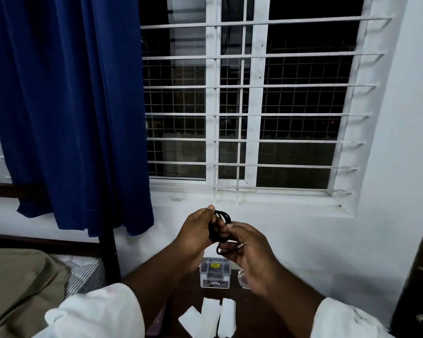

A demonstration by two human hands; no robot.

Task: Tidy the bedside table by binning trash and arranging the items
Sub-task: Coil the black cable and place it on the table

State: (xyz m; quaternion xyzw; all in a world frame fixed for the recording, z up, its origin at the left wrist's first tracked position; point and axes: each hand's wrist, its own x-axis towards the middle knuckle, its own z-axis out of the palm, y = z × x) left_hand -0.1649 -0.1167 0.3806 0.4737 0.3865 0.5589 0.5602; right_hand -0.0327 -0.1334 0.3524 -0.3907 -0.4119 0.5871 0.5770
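Both hands are raised above the dark bedside table (191, 301), sharing a coiled black cable (224, 217). My left hand (195, 234) grips the coil's loops. My right hand (252, 250) pinches the cable's lower loop and its silver plug end (241, 245). On the table below stand a clear plastic box (215, 276) with a yellow label, a small clear dish (244, 279) partly hidden by my right wrist, and white paper pieces (215, 315) near the front edge.
A bed with a tan blanket (22, 289) and a striped mattress (83, 272) lies to the left, behind a dark bedpost (110, 254). A blue curtain (66, 106) hangs over the barred window (249, 106). A dark door edge (420, 276) stands at right.
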